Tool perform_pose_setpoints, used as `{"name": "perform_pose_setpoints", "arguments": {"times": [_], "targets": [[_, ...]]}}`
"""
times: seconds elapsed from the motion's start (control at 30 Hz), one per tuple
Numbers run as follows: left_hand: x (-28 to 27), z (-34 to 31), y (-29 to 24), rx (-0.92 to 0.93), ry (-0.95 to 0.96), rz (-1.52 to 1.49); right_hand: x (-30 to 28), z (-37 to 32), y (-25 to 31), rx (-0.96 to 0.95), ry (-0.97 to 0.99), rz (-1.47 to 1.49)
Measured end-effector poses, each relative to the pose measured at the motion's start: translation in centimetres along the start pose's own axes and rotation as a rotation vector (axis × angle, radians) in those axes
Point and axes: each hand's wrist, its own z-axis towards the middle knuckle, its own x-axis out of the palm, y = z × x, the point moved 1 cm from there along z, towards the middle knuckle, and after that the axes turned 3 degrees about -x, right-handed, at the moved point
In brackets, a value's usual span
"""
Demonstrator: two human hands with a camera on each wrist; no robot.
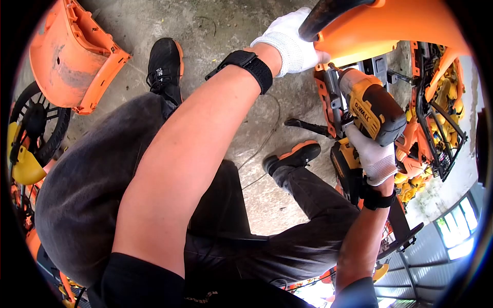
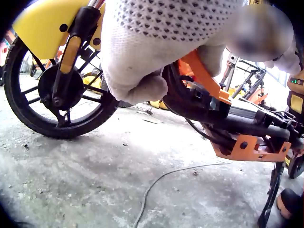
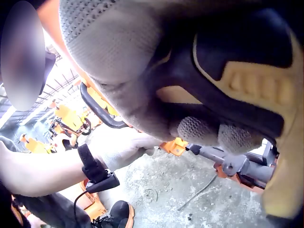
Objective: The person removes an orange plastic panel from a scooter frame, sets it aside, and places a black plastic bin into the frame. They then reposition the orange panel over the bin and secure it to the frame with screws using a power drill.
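Observation:
My right hand point(image 1: 374, 154), in a white knit glove, grips the handle of a yellow and black cordless impact driver point(image 1: 367, 102). The driver's bit points up and left, its tip close to the lower edge of an orange body panel point(image 1: 395, 25). At that same edge is my gloved left hand point(image 1: 290, 43), its fingers curled on the panel beside the bit tip. From the right wrist, an orange tab point(image 3: 175, 146) shows at the left hand's fingertips. Under the panel runs the dark tubular frame point(image 2: 247, 124) of a two-wheeler. The driver's nose is hidden in the right wrist view.
A loose orange body shell point(image 1: 77, 66) lies on the concrete at the upper left, near a black spoked wheel point(image 1: 38, 118). A thin cable point(image 2: 156, 183) crosses the floor. The kickstand point(image 2: 271, 194) reaches down beside one shoe. Yellow and orange vehicle parts point(image 1: 449, 92) crowd the right side.

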Motion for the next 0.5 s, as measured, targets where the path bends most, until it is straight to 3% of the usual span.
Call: {"name": "perform_pose_setpoints", "arguments": {"times": [0.07,0.13,0.23,0.3,0.43,0.5], "targets": [[0.0,0.1,0.0,-0.011,0.011,-0.012,0.0,0.0,0.1,0.064,0.014,0.03],[-0.1,-0.1,0.0,-0.024,0.021,-0.022,0.1,-0.1,-0.3,-0.027,-0.021,0.004],[-0.7,-0.5,-0.8,0.054,-0.034,-0.055,-0.1,-0.2,0.0,0.004,-0.013,-0.055],[-1.2,-0.3,-1.3,-0.095,0.075,-0.114,-0.2,-0.2,-0.3,0.013,-0.02,-0.041],[-1.2,-0.3,-1.3,-0.134,0.092,-0.139,-0.2,0.3,-0.6,-0.061,-0.051,-0.126],[-0.6,-0.1,-0.7,-0.02,-0.045,0.234,-0.2,0.8,0.3,0.007,-0.037,-0.06]]}}
